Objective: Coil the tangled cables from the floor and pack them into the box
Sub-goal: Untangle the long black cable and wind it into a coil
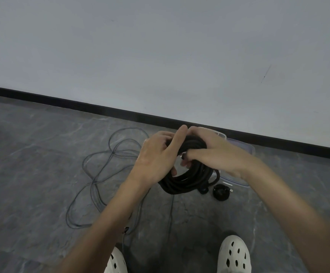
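A grey marbled stone floor (32, 154) is running up to a black baseboard (81, 104) under a pale grey wall (160, 46). At the left, a thin dark grey cable (101, 174) is lying on the floor in loose, overlapping, tangled loops, with one strand trailing nearer, towards the person's feet. Near the bottom edge, a white perforated left clog (116, 263) is showing.

The left hand (156, 156) is gripping the left side of a coil of thick black cable (187, 182), its fingers curling round the bundled turns and its thumb pointing up. The coil is hanging between the two hands, off the floor, its lower loop sagging below them. The right hand (209, 152) is holding the top of the coil from the right, its fingers wrapping over the strands and closing on them.

Just right of the coil's lower edge, a round black plug (221, 192) is lying on the floor. A white perforated right clog (234, 255) is standing near the bottom edge. Farther off, partly hidden behind the right hand and wrist, a clear plastic box (247, 148) is sitting on the floor close to the baseboard.
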Motion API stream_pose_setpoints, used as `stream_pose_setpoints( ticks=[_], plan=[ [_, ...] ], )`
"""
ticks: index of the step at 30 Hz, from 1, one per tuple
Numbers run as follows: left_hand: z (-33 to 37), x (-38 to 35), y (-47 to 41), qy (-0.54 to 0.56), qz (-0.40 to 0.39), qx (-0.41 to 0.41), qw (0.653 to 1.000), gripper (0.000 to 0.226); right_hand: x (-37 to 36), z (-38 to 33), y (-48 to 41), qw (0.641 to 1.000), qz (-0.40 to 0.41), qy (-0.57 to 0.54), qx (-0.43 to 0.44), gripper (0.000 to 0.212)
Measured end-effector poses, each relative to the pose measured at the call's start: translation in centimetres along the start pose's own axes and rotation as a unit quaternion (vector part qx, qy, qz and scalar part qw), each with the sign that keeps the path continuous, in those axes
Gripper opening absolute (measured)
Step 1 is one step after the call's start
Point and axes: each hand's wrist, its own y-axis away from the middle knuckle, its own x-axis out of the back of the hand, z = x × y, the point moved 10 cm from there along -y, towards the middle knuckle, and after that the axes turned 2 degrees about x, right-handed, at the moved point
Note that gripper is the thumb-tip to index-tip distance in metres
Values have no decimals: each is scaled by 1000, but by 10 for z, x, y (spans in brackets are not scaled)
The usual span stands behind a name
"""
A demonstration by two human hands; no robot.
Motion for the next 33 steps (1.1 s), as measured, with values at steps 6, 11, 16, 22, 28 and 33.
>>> stream_pose_setpoints(
  ticks=[6,11,16,22,28,33],
  plan=[
    [0,-3,0,-3,-22,4,1000,69,-19,17,2,980,-103,-157,-67,13],
    [0,1,0,7,-21,2,1000,71,-24,21,6,939,-133,-295,-114,19],
    [-7,3,-1,52,-38,26,998,59,-22,24,7,864,-141,-459,-151,43],
    [-3,3,1,62,-60,4,996,57,-36,44,8,840,-152,-469,-228,26],
    [10,2,2,127,-83,-34,988,44,-47,41,9,812,-193,-503,-224,19],
    [17,-2,6,152,-112,-48,981,35,-39,56,1,831,-120,-489,-236,14]
  ],
)
